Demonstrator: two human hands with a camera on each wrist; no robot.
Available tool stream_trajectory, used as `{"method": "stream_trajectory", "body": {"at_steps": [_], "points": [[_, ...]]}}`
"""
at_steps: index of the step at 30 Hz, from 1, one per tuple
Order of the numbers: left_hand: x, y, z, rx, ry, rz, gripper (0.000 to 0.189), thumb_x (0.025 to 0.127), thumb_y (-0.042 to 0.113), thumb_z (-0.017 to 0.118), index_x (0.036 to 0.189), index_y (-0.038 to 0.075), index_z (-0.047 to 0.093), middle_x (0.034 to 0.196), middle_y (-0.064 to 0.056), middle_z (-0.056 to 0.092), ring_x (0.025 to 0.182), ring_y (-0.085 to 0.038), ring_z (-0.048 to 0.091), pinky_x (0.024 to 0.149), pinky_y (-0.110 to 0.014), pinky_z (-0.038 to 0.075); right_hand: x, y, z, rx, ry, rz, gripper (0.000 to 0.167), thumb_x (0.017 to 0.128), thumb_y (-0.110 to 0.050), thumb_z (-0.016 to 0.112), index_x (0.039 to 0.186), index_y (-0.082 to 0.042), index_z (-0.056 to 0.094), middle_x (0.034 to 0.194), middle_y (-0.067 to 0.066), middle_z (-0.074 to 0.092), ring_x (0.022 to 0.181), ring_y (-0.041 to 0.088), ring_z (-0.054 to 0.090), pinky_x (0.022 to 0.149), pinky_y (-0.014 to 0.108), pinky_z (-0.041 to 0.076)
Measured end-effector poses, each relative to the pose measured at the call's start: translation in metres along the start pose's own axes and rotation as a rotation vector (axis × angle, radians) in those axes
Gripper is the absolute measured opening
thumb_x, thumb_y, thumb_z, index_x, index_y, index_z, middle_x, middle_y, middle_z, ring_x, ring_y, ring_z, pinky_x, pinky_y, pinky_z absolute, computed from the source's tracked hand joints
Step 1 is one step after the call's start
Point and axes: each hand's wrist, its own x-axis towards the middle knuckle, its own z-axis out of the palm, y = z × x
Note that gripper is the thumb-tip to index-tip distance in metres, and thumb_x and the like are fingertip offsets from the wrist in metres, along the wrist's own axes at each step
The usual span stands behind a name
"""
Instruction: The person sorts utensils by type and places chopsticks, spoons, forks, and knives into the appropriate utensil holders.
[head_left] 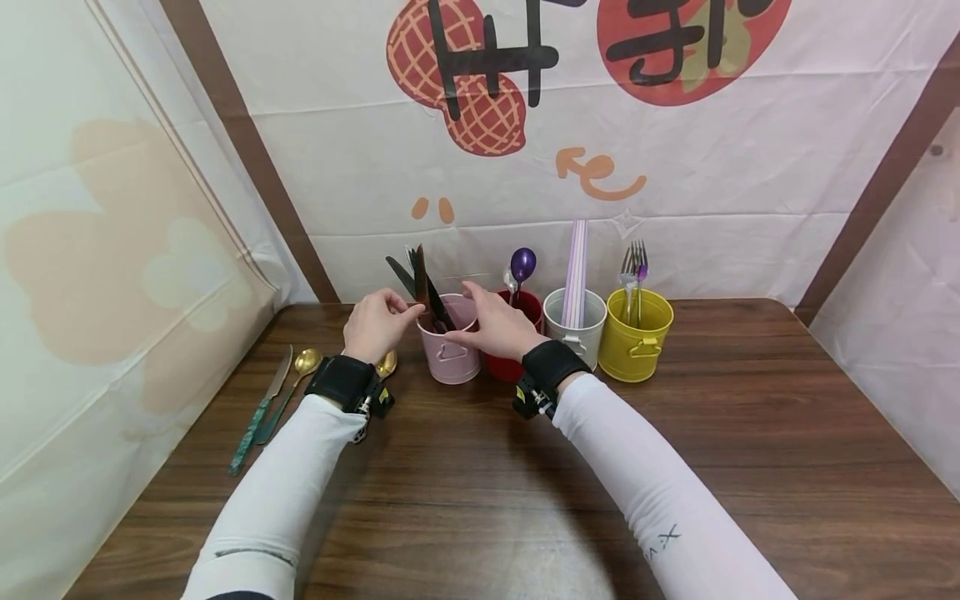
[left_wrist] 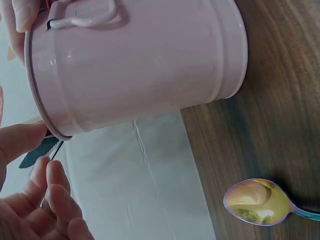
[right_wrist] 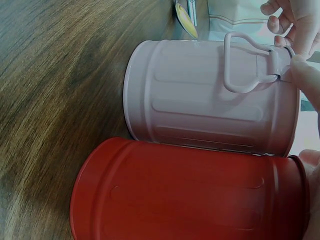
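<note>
nearest me are my white sleeves (head_left: 262,492), with a black band at each wrist, over the brown wooden surface (head_left: 450,517). to my left lie a teal-handled knife (head_left: 249,433) and, beside it, a gold spoon (head_left: 306,362); a second gold spoon (head_left: 387,364) shows partly past my left wrist.

farther out, my left grip (head_left: 378,323) is released: the thumb touches the rim of the pink bucket (head_left: 452,362), the fingers loosely bent and apart from it. my right grip (head_left: 501,323) is released too, spread across the other side of that rim, thumb at the front by the handle hinge.

the pink bucket stands upright between my hands, a bunch of dark knives (head_left: 420,271) leaning in it, blades up. to its right, in a row, come the red bucket (head_left: 501,367) with a purple spoon (head_left: 522,264), the white bucket (head_left: 592,346) with pale striped sticks (head_left: 575,283), and the yellow bucket (head_left: 626,362) with forks (head_left: 641,258).

behind everything hangs a printed cloth (head_left: 337,167).
</note>
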Motion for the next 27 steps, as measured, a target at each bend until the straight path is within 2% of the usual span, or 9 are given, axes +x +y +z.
{"method": "stream_trajectory", "body": {"at_steps": [6, 13, 18, 23, 27], "points": [[-0.003, -0.003, -0.007, 0.001, -0.014, 0.001, 0.035, 0.089, 0.048, 0.066, 0.086, 0.013, 0.064, 0.081, -0.005, 0.062, 0.073, -0.023, 0.057, 0.061, -0.038, 0.042, 0.000, 0.000, 0.003, 0.006, -0.010, 0.009, 0.089, 0.084, -0.053, 0.070, 0.152, -0.014, 0.027, 0.148, 0.006, 0.042, 0.126, 0.021, 0.049, 0.095, 0.050, 0.046], [-0.010, -0.016, -0.031, -0.014, 0.023, 0.009, 0.044, 0.091, 0.054, 0.059, 0.091, 0.011, 0.066, 0.085, -0.007, 0.063, 0.079, -0.025, 0.058, 0.066, -0.040, 0.041, 0.001, -0.001, 0.000, -0.005, -0.012, 0.017, 0.089, 0.083, -0.054, 0.070, 0.152, -0.015, 0.027, 0.148, 0.005, 0.042, 0.127, 0.020, 0.048, 0.096, 0.049, 0.046], [-0.018, -0.026, -0.050, -0.002, 0.027, 0.012, 0.047, 0.092, 0.056, 0.057, 0.094, 0.009, 0.065, 0.087, -0.009, 0.064, 0.079, -0.026, 0.057, 0.067, -0.039, 0.040, 0.001, -0.001, -0.001, -0.008, -0.008, 0.006, 0.090, 0.083, -0.055, 0.070, 0.152, -0.014, 0.027, 0.149, 0.006, 0.042, 0.129, 0.020, 0.046, 0.097, 0.047, 0.045], [-0.027, -0.036, -0.064, 0.057, -0.010, 0.042, 0.045, 0.092, 0.055, 0.057, 0.095, 0.010, 0.064, 0.086, -0.009, 0.064, 0.076, -0.026, 0.057, 0.063, -0.039, 0.040, 0.001, 0.000, 0.000, -0.020, 0.003, 0.000, 0.090, 0.083, -0.056, 0.069, 0.151, -0.014, 0.028, 0.149, 0.005, 0.041, 0.129, 0.020, 0.045, 0.097, 0.047, 0.046], [-0.032, -0.043, -0.067, 0.096, -0.077, 0.058, 0.046, 0.092, 0.054, 0.058, 0.100, 0.009, 0.062, 0.090, -0.009, 0.066, 0.079, -0.027, 0.060, 0.064, -0.040, 0.042, 0.001, 0.001, 0.001, -0.022, 0.002, 0.005, 0.090, 0.083, -0.056, 0.069, 0.151, -0.015, 0.027, 0.149, 0.005, 0.041, 0.129, 0.019, 0.045, 0.097, 0.047, 0.045]]}}
